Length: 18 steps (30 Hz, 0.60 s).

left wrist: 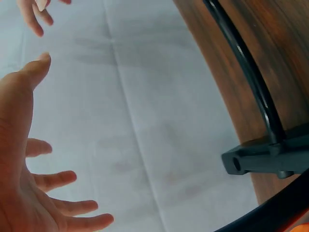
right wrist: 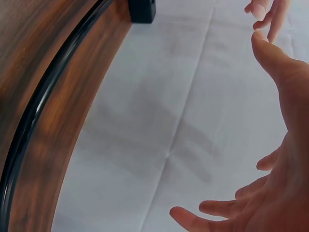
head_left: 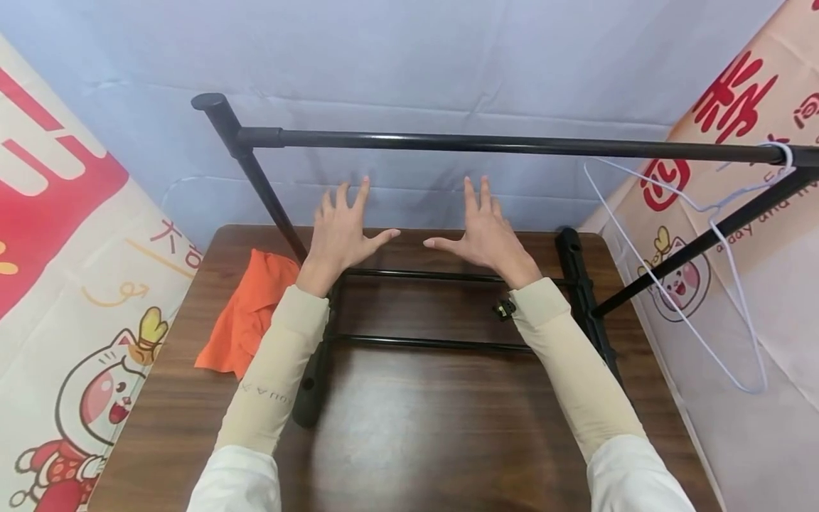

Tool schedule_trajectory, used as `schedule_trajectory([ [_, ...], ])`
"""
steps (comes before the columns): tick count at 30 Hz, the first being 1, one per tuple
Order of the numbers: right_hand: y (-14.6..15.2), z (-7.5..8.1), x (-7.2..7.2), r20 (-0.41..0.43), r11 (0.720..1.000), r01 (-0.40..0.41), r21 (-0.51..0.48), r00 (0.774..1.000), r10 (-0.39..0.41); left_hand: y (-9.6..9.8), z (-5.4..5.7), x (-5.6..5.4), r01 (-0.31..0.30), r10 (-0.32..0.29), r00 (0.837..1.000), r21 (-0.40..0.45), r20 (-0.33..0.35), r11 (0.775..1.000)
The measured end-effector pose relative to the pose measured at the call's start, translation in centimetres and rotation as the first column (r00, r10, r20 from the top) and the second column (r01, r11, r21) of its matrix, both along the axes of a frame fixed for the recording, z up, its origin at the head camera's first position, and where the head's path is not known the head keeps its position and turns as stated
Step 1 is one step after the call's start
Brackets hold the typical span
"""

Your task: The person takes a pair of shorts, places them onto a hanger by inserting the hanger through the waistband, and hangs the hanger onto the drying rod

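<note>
A pale blue-grey backdrop sheet (head_left: 409, 71) hangs behind everything, flanked by printed curtains (head_left: 783, 284) with cartoon figures and red lettering. Below is a brown wood-grain table (head_left: 397, 455), which bears a black garment rack (head_left: 422, 141). The rack stands across the tabletop on two feet, with two lower crossbars (head_left: 435, 344) between them and a top rail above.

At the right end of that rail, a pale clothes hanger (head_left: 737, 277) is hooked round the tube, its triangular frame dangling. On the left of the table lies a crumpled orange cloth (head_left: 256, 306), near the rack's left foot and partly hidden by the left forearm.

Beige sleeves (head_left: 284, 341) cover both forearms. The left hand (head_left: 342, 233) is spread wide, its fingers straight and thumb out, in front of the backdrop. The right hand (head_left: 489, 240) mirrors it, likewise wide; the thumbs point towards each other with a gap between. A small black object (head_left: 504, 308) shows beside the right cuff, too small to identify.
</note>
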State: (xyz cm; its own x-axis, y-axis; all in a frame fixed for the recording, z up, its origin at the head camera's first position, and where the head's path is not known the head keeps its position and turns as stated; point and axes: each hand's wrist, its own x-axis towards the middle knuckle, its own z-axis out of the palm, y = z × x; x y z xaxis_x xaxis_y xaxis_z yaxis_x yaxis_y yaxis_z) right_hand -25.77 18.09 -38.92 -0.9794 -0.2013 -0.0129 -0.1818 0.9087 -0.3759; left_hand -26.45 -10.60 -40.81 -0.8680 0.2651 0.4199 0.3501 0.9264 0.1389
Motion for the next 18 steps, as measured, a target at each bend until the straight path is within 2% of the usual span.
schedule_trajectory([
  [5, -0.2, 0.4, 0.9, -0.047, 0.998, -0.027, -0.050, 0.999, 0.024, 0.0, 0.8, 0.7, 0.030, -0.030, 1.000, 0.051, -0.001, 0.998],
  [12, -0.6, 0.8, 2.5, -0.120, 0.990, -0.079, -0.118, 0.991, 0.065, -0.2, 1.3, 2.5, 0.039, -0.044, 0.998, 0.101, 0.051, 0.994],
  [18, -1.6, 1.5, 4.0, -0.087, 0.982, -0.099, -0.161, 0.993, 0.085, -0.5, 2.1, 4.2, 0.029, -0.048, 0.993, 0.166, 0.111, 0.986],
])
